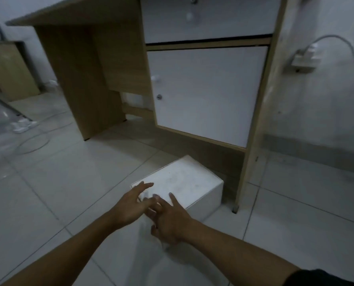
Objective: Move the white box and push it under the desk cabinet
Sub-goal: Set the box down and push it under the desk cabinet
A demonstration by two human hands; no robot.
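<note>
The white box is sitting on the tiled floor, its far end lying just in front of the gap under the desk cabinet, near the right-hand desk leg. The left hand and right hand are resting on the box's near edge, fingers spread and not curled around it, overlapping slightly. Motion blur is softening the fingertips, so contact appears likely but is not certain.
</note>
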